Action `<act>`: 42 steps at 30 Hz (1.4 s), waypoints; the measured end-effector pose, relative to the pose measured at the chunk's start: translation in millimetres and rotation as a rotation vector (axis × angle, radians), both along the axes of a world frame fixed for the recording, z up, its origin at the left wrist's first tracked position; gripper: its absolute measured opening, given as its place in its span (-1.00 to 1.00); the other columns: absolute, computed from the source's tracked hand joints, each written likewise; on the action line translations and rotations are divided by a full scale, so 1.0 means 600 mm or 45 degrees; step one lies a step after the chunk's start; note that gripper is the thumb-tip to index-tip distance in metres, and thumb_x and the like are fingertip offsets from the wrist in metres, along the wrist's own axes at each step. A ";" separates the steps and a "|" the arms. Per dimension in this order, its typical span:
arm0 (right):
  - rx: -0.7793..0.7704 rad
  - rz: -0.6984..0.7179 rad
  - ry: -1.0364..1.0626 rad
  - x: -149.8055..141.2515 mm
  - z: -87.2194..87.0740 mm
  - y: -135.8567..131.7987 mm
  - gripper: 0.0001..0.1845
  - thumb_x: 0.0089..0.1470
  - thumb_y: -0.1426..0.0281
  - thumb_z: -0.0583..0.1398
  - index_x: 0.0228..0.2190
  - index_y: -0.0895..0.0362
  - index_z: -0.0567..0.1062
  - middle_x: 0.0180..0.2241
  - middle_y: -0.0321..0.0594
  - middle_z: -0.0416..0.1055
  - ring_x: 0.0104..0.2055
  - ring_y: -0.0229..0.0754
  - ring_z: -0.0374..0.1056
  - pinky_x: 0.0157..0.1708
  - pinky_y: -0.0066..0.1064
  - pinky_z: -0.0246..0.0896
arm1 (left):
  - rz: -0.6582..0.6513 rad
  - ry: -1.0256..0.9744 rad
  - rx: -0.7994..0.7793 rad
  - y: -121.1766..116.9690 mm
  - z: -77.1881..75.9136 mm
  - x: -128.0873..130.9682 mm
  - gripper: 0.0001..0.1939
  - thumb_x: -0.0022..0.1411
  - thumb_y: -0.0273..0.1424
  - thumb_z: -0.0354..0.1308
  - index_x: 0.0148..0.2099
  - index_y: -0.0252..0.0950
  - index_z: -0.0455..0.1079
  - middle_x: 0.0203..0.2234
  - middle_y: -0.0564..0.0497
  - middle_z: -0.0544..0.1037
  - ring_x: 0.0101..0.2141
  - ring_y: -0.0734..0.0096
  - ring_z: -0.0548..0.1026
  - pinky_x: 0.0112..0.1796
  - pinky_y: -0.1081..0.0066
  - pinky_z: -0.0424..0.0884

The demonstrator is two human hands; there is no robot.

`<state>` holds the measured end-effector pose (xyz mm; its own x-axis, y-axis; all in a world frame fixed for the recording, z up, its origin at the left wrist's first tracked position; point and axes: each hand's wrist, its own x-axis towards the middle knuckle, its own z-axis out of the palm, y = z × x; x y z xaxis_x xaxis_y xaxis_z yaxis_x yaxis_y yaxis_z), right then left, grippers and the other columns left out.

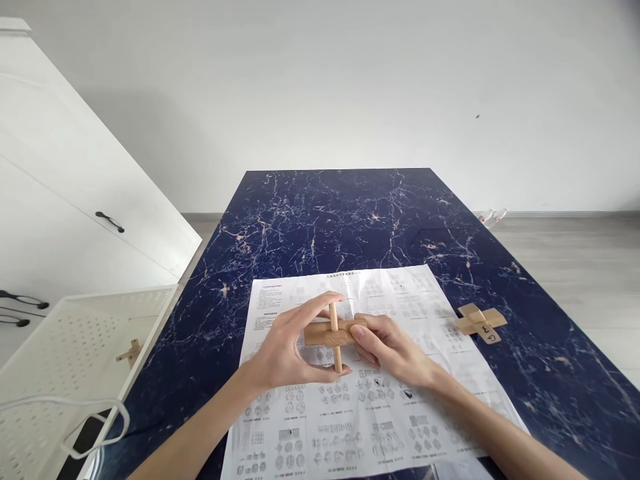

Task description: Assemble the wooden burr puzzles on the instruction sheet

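Note:
In front of me, over the printed sheet (425, 283), a light wooden rod (333, 316) crosses a wooden bar (315, 334) to form an upright cross. My left hand (281, 348) curves around it like a C, with a fingertip on the rod's top end and the thumb at its bottom end. The bar's right part is pinched between the thumb and fingers of my right hand (393, 347), which cover that end. Whether the bar is one piece or several fitted together, I cannot tell.
A cross-shaped wooden puzzle (481, 321) with dark handwriting rests at the sheet's right edge. Under everything is a dark blue marbled table (325, 220). To the left stand a white perforated bin (75, 327) holding another small wooden puzzle (132, 353), a white cable (125, 420) and a white cabinet (90, 167).

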<state>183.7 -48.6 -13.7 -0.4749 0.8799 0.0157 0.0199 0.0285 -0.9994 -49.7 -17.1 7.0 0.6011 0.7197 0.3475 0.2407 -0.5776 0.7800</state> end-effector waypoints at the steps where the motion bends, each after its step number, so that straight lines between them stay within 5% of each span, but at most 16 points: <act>1: -0.005 0.000 0.008 0.000 -0.001 0.000 -0.45 0.47 -0.06 0.07 -0.42 0.07 0.34 -0.58 -0.42 0.18 -0.59 -0.33 0.04 -0.58 -0.41 -0.02 | 0.000 -0.010 -0.020 0.000 0.000 0.001 0.01 0.05 -0.20 0.59 0.45 0.02 0.20 0.26 -0.09 0.55 0.11 -0.03 0.63 0.12 0.02 0.60; 12: -0.087 -0.014 0.086 -0.002 -0.006 0.002 -0.43 0.45 -0.11 0.08 -0.38 0.09 0.42 -0.64 -0.44 0.20 -0.62 -0.31 0.04 -0.59 -0.39 0.01 | 0.029 -0.066 -0.198 -0.002 0.002 0.008 0.02 -0.06 -0.27 0.64 0.41 0.00 0.28 0.20 -0.06 0.58 -0.10 0.12 0.67 0.03 0.07 0.63; 16: -0.051 -0.028 0.057 -0.003 -0.005 0.002 -0.39 0.46 -0.10 0.06 -0.48 0.07 0.35 -0.63 -0.40 0.22 -0.60 -0.30 0.07 -0.55 -0.38 0.04 | -0.024 -0.120 -0.079 0.000 -0.001 0.006 0.00 0.04 -0.25 0.61 0.45 0.04 0.24 0.30 -0.14 0.49 0.14 -0.08 0.59 0.12 -0.07 0.59; 19: -0.041 -0.043 0.041 -0.003 -0.003 0.002 -0.36 0.46 -0.11 0.04 -0.51 0.06 0.30 -0.62 -0.38 0.23 -0.59 -0.30 0.09 -0.52 -0.37 0.07 | -0.049 -0.140 0.019 0.000 -0.004 0.004 -0.20 0.12 -0.25 0.58 0.36 0.04 0.39 0.36 -0.13 0.41 0.30 -0.17 0.46 0.22 -0.17 0.50; 25: 0.011 -0.086 -0.029 -0.003 0.002 0.002 -0.34 0.45 -0.15 0.02 -0.53 0.05 0.26 -0.60 -0.37 0.23 -0.57 -0.29 0.08 -0.52 -0.37 0.06 | -0.058 -0.125 0.002 -0.003 -0.006 0.003 -0.35 0.15 -0.25 0.58 0.26 0.03 0.50 0.39 -0.10 0.34 0.00 0.13 0.66 0.10 0.01 0.64; 33: 0.103 -0.105 -0.042 -0.001 0.003 0.000 -0.40 0.49 -0.05 0.05 -0.50 0.06 0.28 -0.56 -0.38 0.21 -0.54 -0.29 0.09 -0.48 -0.37 0.06 | -0.090 -0.140 0.096 -0.002 -0.010 0.003 -0.39 0.21 -0.25 0.54 0.27 0.03 0.49 0.40 -0.12 0.33 0.03 0.10 0.65 0.09 -0.01 0.65; 36: 0.123 -0.118 -0.056 -0.001 0.006 -0.001 -0.40 0.49 -0.04 0.04 -0.50 0.07 0.28 -0.56 -0.38 0.22 -0.54 -0.28 0.09 -0.47 -0.37 0.06 | -0.062 -0.136 0.057 -0.003 -0.013 0.004 -0.22 0.19 -0.26 0.55 0.38 0.06 0.35 0.40 -0.15 0.34 0.18 -0.07 0.56 0.18 -0.13 0.56; 40: 0.183 -0.132 -0.099 -0.001 0.009 -0.003 -0.40 0.51 -0.02 0.02 -0.50 0.07 0.27 -0.54 -0.36 0.23 -0.52 -0.28 0.11 -0.46 -0.36 0.06 | -0.024 -0.168 -0.262 -0.002 -0.015 0.002 0.29 0.03 -0.20 0.64 0.58 0.14 -0.11 0.51 -0.20 0.16 0.29 -0.18 0.45 0.26 -0.18 0.46; 42: 0.239 -0.140 -0.131 -0.003 0.009 -0.003 -0.42 0.52 0.02 0.01 -0.49 0.07 0.28 -0.53 -0.35 0.24 -0.51 -0.28 0.12 -0.45 -0.36 0.06 | -0.075 -0.220 -0.430 0.001 -0.014 0.000 0.34 -0.05 -0.08 0.66 0.58 0.13 -0.10 0.52 -0.20 0.14 0.37 -0.24 0.36 0.30 -0.22 0.37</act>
